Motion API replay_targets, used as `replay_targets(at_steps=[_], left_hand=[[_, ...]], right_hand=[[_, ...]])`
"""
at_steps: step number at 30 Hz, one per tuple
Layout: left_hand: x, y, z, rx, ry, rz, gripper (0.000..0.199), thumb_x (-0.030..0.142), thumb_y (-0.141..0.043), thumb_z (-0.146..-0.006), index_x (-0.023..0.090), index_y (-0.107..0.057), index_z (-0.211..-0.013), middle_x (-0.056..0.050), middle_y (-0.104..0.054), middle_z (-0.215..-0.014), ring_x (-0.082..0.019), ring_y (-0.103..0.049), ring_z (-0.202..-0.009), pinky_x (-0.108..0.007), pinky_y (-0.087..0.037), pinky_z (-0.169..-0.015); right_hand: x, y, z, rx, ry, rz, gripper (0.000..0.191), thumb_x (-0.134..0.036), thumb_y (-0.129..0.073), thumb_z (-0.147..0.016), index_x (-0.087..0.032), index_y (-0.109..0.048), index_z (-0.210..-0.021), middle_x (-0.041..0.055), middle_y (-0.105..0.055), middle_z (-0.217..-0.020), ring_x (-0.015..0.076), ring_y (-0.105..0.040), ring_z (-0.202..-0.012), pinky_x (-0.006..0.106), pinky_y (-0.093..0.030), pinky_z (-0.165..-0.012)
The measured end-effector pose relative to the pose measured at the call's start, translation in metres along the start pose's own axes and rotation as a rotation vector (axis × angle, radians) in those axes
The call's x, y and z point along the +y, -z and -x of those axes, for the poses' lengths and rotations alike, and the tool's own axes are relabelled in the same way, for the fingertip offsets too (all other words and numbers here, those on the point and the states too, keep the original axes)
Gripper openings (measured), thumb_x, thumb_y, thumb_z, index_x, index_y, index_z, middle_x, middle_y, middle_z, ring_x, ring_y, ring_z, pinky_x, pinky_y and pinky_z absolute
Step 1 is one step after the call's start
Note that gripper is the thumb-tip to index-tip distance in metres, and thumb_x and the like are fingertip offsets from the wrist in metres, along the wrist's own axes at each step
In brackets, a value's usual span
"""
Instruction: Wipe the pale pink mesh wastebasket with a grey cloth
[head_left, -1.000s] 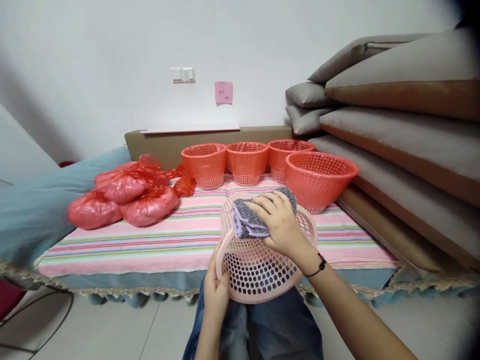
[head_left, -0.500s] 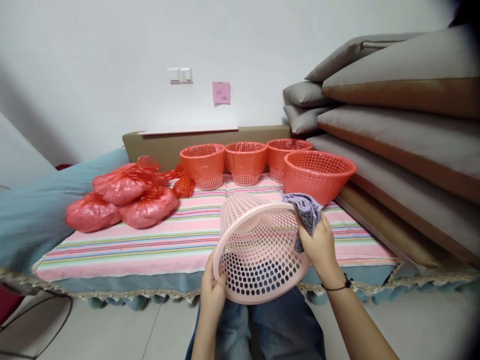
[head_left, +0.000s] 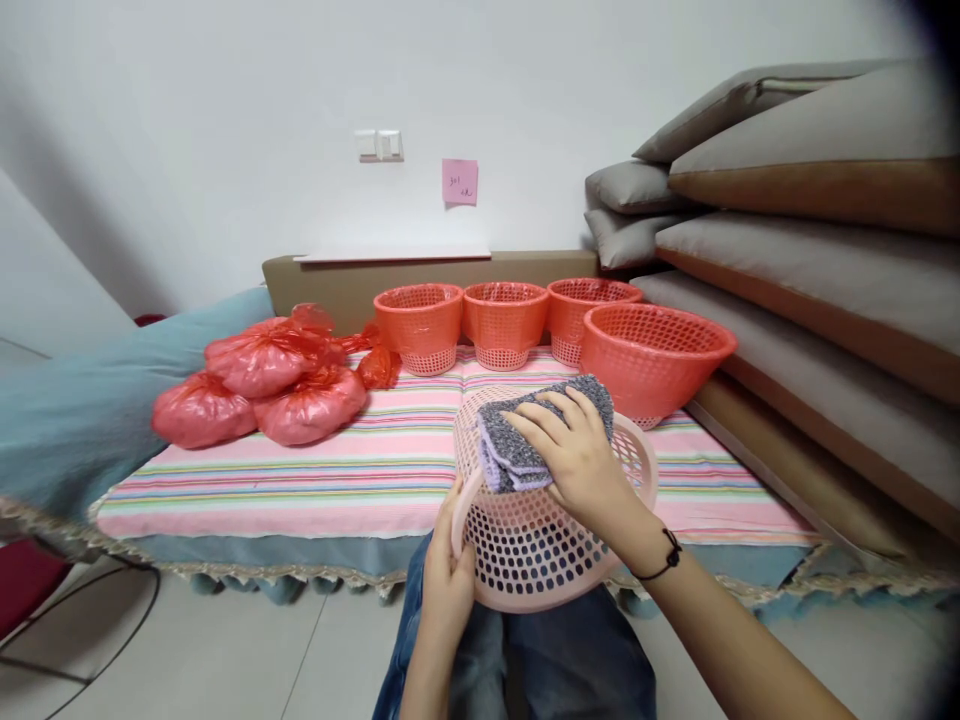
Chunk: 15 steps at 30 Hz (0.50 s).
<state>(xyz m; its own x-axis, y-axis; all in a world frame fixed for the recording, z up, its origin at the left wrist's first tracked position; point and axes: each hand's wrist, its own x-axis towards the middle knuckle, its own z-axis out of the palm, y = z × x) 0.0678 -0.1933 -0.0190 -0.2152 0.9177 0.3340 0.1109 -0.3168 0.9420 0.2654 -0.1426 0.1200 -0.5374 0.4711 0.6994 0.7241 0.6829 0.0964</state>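
A pale pink plastic basket (head_left: 540,585) with a mesh of holes is tilted above my lap, its mouth facing me. My left hand (head_left: 448,570) grips its rim on the left, thumb inside. My right hand (head_left: 574,455) is closed on a folded grey and purple cloth (head_left: 551,425), its fingers lying over the grey side. The cloth rests across the upper rim and hides part of the basket's opening and side.
Several red baskets (head_left: 504,315) stand along the back of a striped cloth (head_left: 300,495) on the sofa. Tied red plastic bags (head_left: 311,405) lie in a heap at left. Grey and brown cushions (head_left: 810,270) are stacked at right. A pink note (head_left: 459,182) is on the wall.
My right hand has moved left along the basket's rim with the cloth, whose grey side now shows more. My left hand keeps its grip. The view has shifted slightly left.
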Motion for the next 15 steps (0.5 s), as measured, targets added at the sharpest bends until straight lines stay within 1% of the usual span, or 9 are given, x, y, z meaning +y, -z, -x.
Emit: replay_targets(at_steps=[3,5,8,10,12,15], left_hand=[[0.004,-0.004,-0.001,0.004,-0.012,0.017,0.061,0.019,-0.06,-0.075,0.024,-0.062,-0.136,-0.007,-0.058,-0.145,-0.029,-0.047,-0.14,-0.047,-0.03,-0.121],[0.005,-0.005,-0.002,0.01,0.003,0.032,0.061,0.017,-0.059,-0.074,0.024,-0.064,-0.134,-0.007,-0.061,-0.142,-0.029,-0.048,-0.139,-0.047,-0.029,-0.122],[0.004,-0.002,-0.003,0.034,0.046,0.054,0.061,0.017,-0.06,-0.071,0.024,-0.066,-0.132,-0.007,-0.063,-0.139,-0.029,-0.05,-0.138,-0.045,-0.031,-0.121],[0.002,0.002,-0.003,0.053,0.068,0.064,0.061,0.018,-0.062,-0.07,0.025,-0.066,-0.131,-0.006,-0.063,-0.139,-0.029,-0.05,-0.138,-0.044,-0.033,-0.12],[-0.001,0.006,-0.004,0.067,0.086,0.085,0.061,0.019,-0.064,-0.07,0.025,-0.067,-0.13,-0.007,-0.063,-0.14,-0.029,-0.051,-0.137,-0.043,-0.034,-0.119],[-0.009,0.011,-0.007,0.087,0.127,0.149,0.059,0.025,-0.07,-0.07,0.023,-0.067,-0.129,-0.009,-0.064,-0.139,-0.031,-0.054,-0.134,-0.045,-0.037,-0.118]], right_hand=[[0.014,0.0,0.01,0.042,-0.054,-0.008,0.06,-0.006,-0.044,-0.082,-0.021,-0.052,-0.14,0.009,-0.061,-0.133,0.0295,-0.046,-0.124,0.055,-0.028,-0.115],[0.028,-0.002,0.021,0.104,-0.159,-0.032,0.056,-0.009,-0.045,-0.084,-0.021,-0.051,-0.138,0.0106,-0.061,-0.131,0.0297,-0.049,-0.122,0.055,-0.033,-0.111],[0.051,-0.012,0.047,0.224,-0.421,-0.09,0.046,-0.019,-0.049,-0.088,-0.018,-0.053,-0.133,0.0154,-0.063,-0.125,0.0325,-0.055,-0.117,0.054,-0.042,-0.102],[0.061,-0.022,0.068,0.289,-0.607,-0.154,0.044,-0.029,-0.051,-0.09,-0.015,-0.055,-0.131,0.0181,-0.063,-0.124,0.0342,-0.056,-0.117,0.054,-0.045,-0.1],[0.062,-0.033,0.089,0.35,-0.767,-0.23,0.048,-0.039,-0.053,-0.091,-0.014,-0.055,-0.131,0.0194,-0.062,-0.127,0.0348,-0.055,-0.123,0.054,-0.043,-0.104],[0.048,-0.049,0.117,0.432,-0.99,-0.36,0.055,-0.049,-0.054,-0.091,-0.014,-0.055,-0.134,0.0196,-0.061,-0.134,0.0336,-0.053,-0.129,0.052,-0.04,-0.109]])
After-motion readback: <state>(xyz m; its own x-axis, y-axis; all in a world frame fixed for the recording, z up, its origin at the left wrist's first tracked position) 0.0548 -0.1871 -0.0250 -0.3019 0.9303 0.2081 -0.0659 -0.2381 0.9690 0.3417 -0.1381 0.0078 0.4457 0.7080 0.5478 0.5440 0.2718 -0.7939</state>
